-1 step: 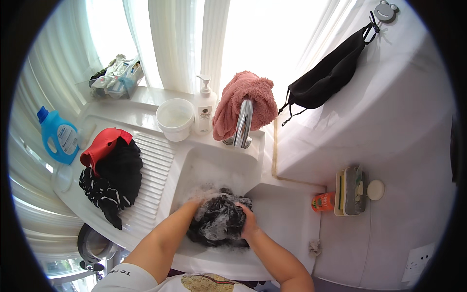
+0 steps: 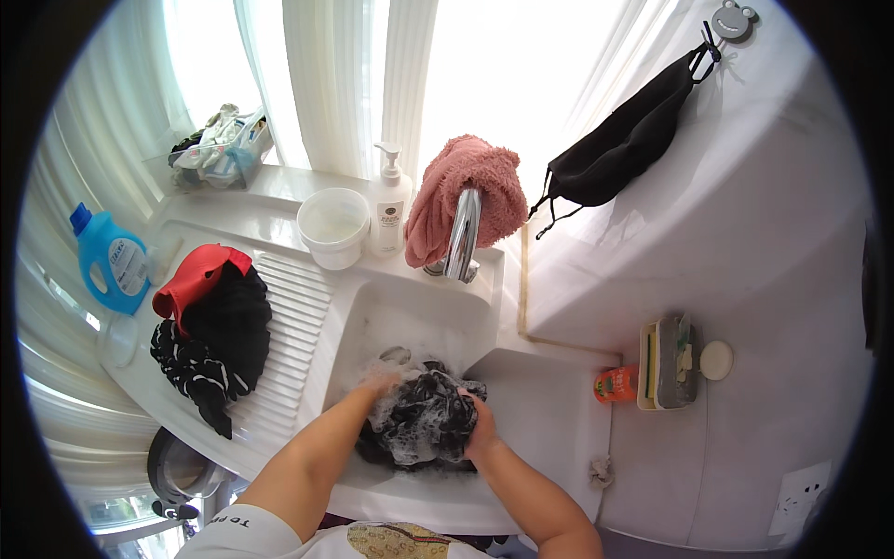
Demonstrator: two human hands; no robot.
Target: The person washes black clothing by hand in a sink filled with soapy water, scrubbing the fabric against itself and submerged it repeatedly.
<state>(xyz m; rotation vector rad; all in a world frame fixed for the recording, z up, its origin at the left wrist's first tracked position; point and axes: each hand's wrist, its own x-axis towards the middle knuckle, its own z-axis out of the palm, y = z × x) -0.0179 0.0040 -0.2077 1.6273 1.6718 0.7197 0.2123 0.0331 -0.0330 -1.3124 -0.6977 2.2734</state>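
A soaked dark garment (image 2: 424, 424), streaked with white suds, lies bunched in the white sink basin (image 2: 424, 312). My right hand (image 2: 480, 430) is closed on the garment's right side, thumb on top and the other fingers mostly hidden. At its upper left, my left hand (image 2: 380, 382) presses in among foam and cloth; suds cover its fingers, so their pose is unclear. Above the basin, the chrome faucet (image 2: 463, 233) has a pink fluffy towel (image 2: 475, 182) draped over it.
On the ribbed washboard (image 2: 293, 326) lie black clothes (image 2: 233, 335) and a red piece (image 2: 196, 284). A blue detergent bottle (image 2: 112, 261), white tub (image 2: 333, 228) and pump bottle (image 2: 389, 200) stand around the sink. On the right wall are a sponge holder (image 2: 666, 363) and a hanging black mask (image 2: 619, 154).
The garment's folds and suds have shifted slightly under my hands, and its top right bulges a little more. Both hands stay in nearly the same place.
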